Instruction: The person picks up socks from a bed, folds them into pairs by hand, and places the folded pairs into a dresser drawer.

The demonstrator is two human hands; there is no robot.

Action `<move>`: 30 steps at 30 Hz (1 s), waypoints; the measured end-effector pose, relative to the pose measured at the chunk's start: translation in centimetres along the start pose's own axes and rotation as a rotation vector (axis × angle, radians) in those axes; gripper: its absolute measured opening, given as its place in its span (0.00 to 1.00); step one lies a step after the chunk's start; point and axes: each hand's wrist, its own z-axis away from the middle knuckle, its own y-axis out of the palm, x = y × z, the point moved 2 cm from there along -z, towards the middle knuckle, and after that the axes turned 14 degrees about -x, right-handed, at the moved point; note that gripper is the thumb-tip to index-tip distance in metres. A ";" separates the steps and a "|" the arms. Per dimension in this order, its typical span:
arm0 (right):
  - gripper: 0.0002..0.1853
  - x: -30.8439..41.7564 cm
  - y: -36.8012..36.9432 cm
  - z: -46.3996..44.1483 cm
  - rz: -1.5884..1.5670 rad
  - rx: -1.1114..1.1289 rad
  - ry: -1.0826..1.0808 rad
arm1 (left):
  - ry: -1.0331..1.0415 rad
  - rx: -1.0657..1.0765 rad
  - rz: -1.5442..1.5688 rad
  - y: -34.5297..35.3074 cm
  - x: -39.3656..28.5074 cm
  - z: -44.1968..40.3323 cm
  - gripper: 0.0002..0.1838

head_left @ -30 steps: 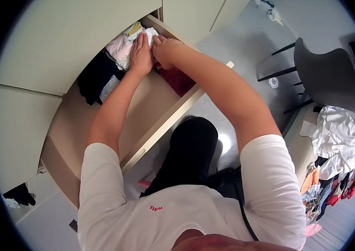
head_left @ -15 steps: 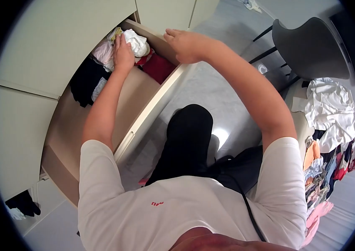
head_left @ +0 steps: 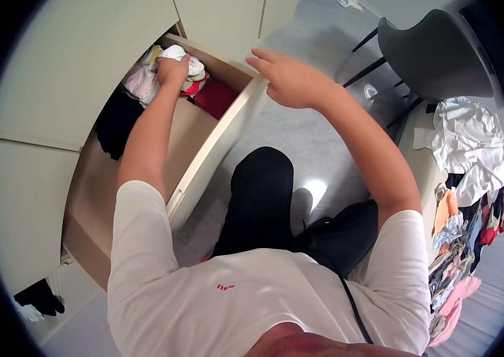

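My left hand [head_left: 173, 70] reaches into an open drawer [head_left: 195, 165], its fingers curled on a bunched white garment [head_left: 195, 66] at the far end. Pale pink clothing [head_left: 141, 83] lies beside that hand, with a bit of yellow cloth [head_left: 155, 53] behind. A dark red folded cloth [head_left: 217, 97] rests against the drawer's front side, and black clothing [head_left: 120, 122] is along the cabinet side. My right hand [head_left: 290, 78] hovers just outside the drawer front, fingers apart, holding nothing.
Cream cabinet doors [head_left: 44, 71] rise on the left. A grey chair [head_left: 433, 56] stands at the upper right. Below it, a white garment [head_left: 472, 143] and rows of folded clothes [head_left: 454, 250] cover a bed-like surface. Black and white cloth [head_left: 39, 297] shows at lower left.
My left hand has gone from lying flat beside the white garment to curling onto it. My right hand has moved right, away from the drawer edge, and its fingers have spread.
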 end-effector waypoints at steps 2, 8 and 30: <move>0.34 -0.4 -0.1 1.3 -0.019 0.001 0.031 | 0.001 -0.006 -0.080 0.6 -0.5 0.3 0.47; 0.34 0.4 -0.2 2.6 -0.067 -0.048 0.038 | -0.061 -0.031 -0.134 1.7 -0.4 -0.1 0.48; 0.34 3.0 0.1 1.2 -0.178 -0.145 0.099 | -0.146 -0.019 -0.248 -2.9 -2.4 1.6 0.64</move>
